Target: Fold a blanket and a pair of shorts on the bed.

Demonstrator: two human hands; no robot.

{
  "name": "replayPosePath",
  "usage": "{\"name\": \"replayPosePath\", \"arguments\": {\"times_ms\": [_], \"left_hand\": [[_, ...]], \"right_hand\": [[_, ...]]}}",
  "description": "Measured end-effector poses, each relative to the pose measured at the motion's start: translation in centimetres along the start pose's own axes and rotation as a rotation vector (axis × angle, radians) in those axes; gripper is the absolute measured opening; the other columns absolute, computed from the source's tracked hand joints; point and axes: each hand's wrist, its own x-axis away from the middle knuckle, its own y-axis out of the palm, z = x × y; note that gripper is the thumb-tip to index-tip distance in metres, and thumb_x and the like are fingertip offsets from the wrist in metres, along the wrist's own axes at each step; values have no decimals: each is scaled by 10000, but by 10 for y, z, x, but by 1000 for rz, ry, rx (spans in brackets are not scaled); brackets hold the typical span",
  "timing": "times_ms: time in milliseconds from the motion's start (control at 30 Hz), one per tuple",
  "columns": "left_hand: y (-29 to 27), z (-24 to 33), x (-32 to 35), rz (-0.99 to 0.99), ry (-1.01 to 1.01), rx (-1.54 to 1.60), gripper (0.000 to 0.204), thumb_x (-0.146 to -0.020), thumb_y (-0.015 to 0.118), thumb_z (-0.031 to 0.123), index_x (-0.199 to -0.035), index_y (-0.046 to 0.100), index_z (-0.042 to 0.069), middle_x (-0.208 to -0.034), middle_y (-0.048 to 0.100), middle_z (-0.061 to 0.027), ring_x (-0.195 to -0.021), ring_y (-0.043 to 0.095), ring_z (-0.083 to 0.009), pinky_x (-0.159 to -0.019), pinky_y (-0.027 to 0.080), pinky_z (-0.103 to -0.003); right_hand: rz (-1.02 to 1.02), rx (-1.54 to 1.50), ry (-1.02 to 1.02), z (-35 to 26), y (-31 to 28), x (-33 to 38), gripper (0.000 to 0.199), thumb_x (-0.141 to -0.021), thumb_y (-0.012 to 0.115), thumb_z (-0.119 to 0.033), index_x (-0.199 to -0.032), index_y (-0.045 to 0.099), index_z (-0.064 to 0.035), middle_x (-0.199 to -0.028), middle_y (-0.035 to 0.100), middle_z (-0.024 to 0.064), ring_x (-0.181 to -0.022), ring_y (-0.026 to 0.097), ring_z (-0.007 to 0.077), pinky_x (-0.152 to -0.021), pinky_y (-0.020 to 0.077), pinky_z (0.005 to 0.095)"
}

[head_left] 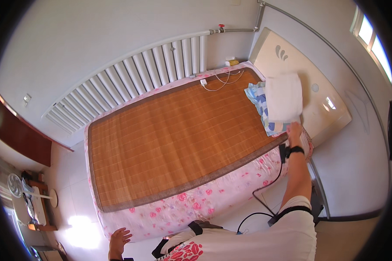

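My right hand (294,130) reaches to the head end of the bed, fingers closed at the lower corner of a white folded cloth (284,98). Slightly blurred, the cloth covers part of a blue, white and green patterned pillow (260,102). The pillow lies on a brown woven sleeping mat (170,139). My left hand (119,239) is empty, its fingers spread, beside the near left corner of the bed's pink floral sheet (196,202).
A cream headboard (300,74) closes off the right end. White radiator (130,76) fins line the far side. A charger with a white cable (204,81) rests on the mat. Black cable (261,193) runs from my right wrist. A white fan (15,185) stands far left.
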Motion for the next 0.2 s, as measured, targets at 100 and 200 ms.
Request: {"name": "replayPosePath", "arguments": {"times_ms": [100,200], "left_hand": [[-20,-37,14,21,10,42,361,-811,463,233,-1083,440,-4,-989,548,-153,-844,570,-259,-660,455,-308],[-32,-68,27,69,17,136,372,-822,466,260,-1076,455,-12,-992,556,-113,-823,574,-200,-666,448,-286]], "right_hand": [[-395,377,-296,132,-1,-20,155,-722,488,-136,-577,466,-86,-507,443,40,-421,464,141,-319,335,257],[-869,912,-904,225,63,-32,129,-768,439,-152,-666,475,-83,-583,472,47,-503,489,140,-365,366,262]]}}
